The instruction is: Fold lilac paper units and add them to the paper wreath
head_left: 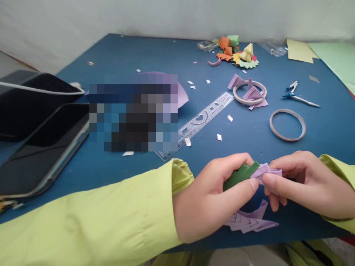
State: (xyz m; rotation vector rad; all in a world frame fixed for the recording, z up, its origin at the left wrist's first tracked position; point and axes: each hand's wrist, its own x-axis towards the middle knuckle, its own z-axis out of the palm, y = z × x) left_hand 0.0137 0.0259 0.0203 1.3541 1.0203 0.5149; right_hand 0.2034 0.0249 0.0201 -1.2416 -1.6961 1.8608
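A chain of folded paper pieces, green (240, 176) at one end and light purple (262, 170) at the other, is held between both hands near the table's front edge. My left hand (213, 195) wraps the green part, its thumb pressing by the first purple piece. My right hand (307, 181) pinches the purple end between thumb and fingers. Below them lies a row of interlocked purple folded paper pieces (246, 221), partly hidden by my left hand.
A clear ruler (205, 120), two tape rolls (249, 101) (287, 125), purple folded pieces (253, 93) and a compass (301, 99) lie ahead. Colourful folded paper (226, 53) and paper sheets (301, 51) sit at the back. Phones (41, 147) are left, beside a blurred patch. White scraps are scattered.
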